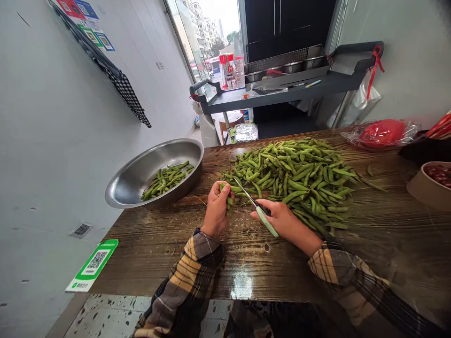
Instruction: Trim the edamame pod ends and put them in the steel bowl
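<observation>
My left hand (217, 206) is closed around a few green edamame pods (229, 203), whose ends poke out between thumb and fingers. In my right hand (280, 217) are scissors (262, 216) with pale green and black handles. Their blades point up and left, close to the pods in my left hand. Just beyond both hands, a big heap of edamame pods (299, 173) covers part of the wooden table (169, 253). To the left, a wide steel basin (123, 188) sits tilted in view with a smaller lot of pods (167, 179) inside.
A red item in clear plastic (384, 132) lies at the back right, near a paper tub (428, 190) of dark red things. A green QR card (93, 265) stands at the left table edge. Behind is a grey cart (225, 99) with steel containers.
</observation>
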Motion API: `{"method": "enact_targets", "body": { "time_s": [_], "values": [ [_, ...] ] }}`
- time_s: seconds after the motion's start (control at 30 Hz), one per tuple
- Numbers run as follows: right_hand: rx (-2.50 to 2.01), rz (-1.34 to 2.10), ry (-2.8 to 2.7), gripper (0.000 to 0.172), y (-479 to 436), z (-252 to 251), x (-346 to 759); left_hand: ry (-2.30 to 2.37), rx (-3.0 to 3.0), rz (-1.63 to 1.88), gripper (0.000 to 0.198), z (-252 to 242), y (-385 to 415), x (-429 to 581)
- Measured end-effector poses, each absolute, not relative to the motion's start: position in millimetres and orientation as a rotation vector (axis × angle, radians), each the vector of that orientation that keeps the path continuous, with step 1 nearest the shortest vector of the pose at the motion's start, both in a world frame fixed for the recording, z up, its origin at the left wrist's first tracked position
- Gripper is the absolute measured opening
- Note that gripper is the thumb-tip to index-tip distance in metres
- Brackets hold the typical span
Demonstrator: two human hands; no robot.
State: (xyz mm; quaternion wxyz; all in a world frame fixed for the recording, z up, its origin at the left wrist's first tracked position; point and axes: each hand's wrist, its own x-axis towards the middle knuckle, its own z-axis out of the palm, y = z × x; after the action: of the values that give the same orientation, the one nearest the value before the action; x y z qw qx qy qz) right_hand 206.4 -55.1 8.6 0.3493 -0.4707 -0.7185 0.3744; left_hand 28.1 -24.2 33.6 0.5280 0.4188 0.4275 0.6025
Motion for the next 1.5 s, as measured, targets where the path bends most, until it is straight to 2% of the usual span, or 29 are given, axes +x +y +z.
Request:
{"method": "enact_targets", "body": {
  "time_s": [0.23, 0.43, 0.57, 0.67, 0.73, 0.83, 0.93, 1.03, 1.27, 1.5],
  "values": [
    [-1.144, 1.379, -1.276, 0.055, -50, 18, 217, 1.020, 0.852, 1.290, 0.021, 32, -14, 17],
    [-1.087, 1.448, -1.113, 0.059, -48, 20, 219, 1.442, 1.698, 1.164, 0.008, 12, -4, 21],
    [-1.093, 1.472, -1.186, 0.062, -51, 18, 214, 1.678, 2.123, 0.855, 0.013, 2, -4, 23],
    [-1.102, 1.475, -1.218, 0.063, -52, 16, 212, 1.810, 2.240, 0.635, 0.006, -1, -4, 20],
    [-1.109, 1.460, -1.240, 0.062, -52, 15, 213, 1.820, 2.230, 0.666, 0.006, -1, -3, 18],
    [-1.145, 1.356, -1.347, 0.057, -49, 12, 217, 1.664, 2.054, 0.922, 0.011, 1, -1, 15],
    [-1.187, 1.221, -1.465, 0.052, -46, 10, 222, 1.411, 1.649, 1.125, 0.018, 8, -2, 12],
    [-1.172, 1.197, -1.489, 0.052, -46, 11, 224, 1.163, 1.241, 1.166, 0.026, 18, -8, 9],
    [-1.000, 1.646, -1.431, 0.059, -55, 23, 222, 0.916, 0.897, 1.236, 0.031, 30, -17, 8],
    [-0.900, 1.794, -1.400, 0.058, -60, 28, 225, 0.924, 1.144, 1.087, 0.028, 31, -20, 5]
  ]
}}
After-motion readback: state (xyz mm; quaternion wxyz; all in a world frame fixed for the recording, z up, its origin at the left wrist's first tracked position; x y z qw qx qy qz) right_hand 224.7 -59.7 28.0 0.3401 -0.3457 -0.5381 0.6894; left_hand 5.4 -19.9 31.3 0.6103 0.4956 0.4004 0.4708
